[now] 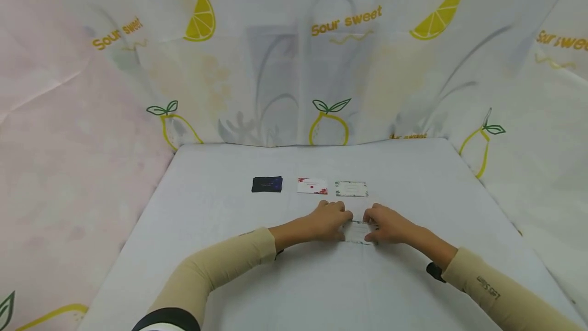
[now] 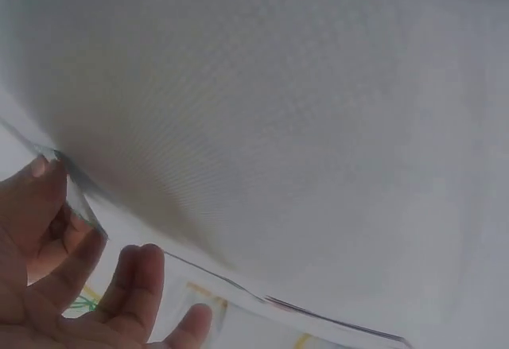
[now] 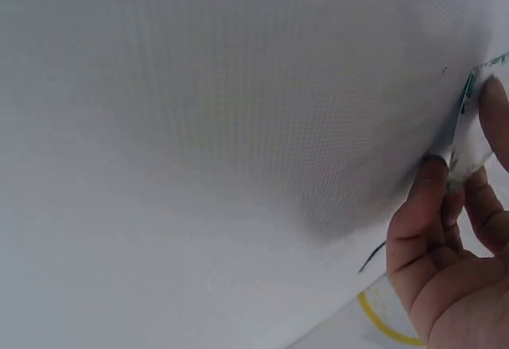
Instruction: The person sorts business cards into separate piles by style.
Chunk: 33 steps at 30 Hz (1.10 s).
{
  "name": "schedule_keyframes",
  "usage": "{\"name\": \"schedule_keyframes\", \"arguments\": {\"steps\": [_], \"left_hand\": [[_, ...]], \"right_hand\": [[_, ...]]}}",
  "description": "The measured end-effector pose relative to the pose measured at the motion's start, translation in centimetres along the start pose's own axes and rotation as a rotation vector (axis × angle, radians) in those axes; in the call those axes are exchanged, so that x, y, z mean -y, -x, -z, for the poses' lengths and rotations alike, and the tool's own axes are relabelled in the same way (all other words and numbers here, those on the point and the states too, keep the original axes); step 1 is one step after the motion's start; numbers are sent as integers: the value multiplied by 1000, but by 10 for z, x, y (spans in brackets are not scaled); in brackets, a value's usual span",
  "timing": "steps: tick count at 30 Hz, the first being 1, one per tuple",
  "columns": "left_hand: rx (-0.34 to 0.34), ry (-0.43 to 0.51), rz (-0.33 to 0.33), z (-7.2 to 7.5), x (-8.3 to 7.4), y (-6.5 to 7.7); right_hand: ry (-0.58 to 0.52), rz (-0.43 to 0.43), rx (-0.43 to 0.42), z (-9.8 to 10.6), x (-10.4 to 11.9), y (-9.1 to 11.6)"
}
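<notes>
A white card with a dark green leafy border (image 1: 356,232) is between my two hands, over the near middle of the white table. At its left edge, the thumb and fingers of my left hand (image 1: 329,219) pinch the card. My right hand (image 1: 388,225) grips the opposite edge, thumb on the near corner and fingers at the far one. The right wrist view shows the card's leafy corner (image 3: 469,95) between thumb and fingers. In the left wrist view, a tilted card edge (image 2: 83,206) shows between the thumb and fingers.
In a row beyond my hands lie a stack of dark cards (image 1: 267,184), white cards with red flowers (image 1: 312,186) and white cards with a green leafy border (image 1: 351,189). A lemon-printed curtain (image 1: 275,65) stands along the table's back and sides.
</notes>
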<state>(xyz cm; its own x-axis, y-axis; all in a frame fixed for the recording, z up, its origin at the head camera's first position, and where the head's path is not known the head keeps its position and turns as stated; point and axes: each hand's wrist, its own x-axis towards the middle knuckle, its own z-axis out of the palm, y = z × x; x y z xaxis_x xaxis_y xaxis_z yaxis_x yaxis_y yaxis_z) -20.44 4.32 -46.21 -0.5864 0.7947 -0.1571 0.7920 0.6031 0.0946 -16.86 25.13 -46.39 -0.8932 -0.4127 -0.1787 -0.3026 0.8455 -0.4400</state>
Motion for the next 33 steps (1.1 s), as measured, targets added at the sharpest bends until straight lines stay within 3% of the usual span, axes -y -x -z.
{"name": "schedule_keyframes", "arguments": {"steps": [8, 15, 18, 23, 27, 33], "left_hand": [[-19, 0, -58, 0, 2, 5], [-81, -61, -21, -1, 7, -4], [-86, -80, -23, 1, 12, -9], [-78, -83, 15, 8, 23, -17], [-91, -75, 44, 12, 31, -23], [-96, -64, 62, 13, 38, -37]], "right_hand": [[-211, 46, 19, -3, -12, -4], [-482, 17, 34, 4, -21, -9], [-399, 26, -20, 6, -20, -12], [-106, 95, -206, 6, -14, -16], [-10, 122, -290, 7, -13, -19], [33, 105, -306, 13, -18, -29]]}}
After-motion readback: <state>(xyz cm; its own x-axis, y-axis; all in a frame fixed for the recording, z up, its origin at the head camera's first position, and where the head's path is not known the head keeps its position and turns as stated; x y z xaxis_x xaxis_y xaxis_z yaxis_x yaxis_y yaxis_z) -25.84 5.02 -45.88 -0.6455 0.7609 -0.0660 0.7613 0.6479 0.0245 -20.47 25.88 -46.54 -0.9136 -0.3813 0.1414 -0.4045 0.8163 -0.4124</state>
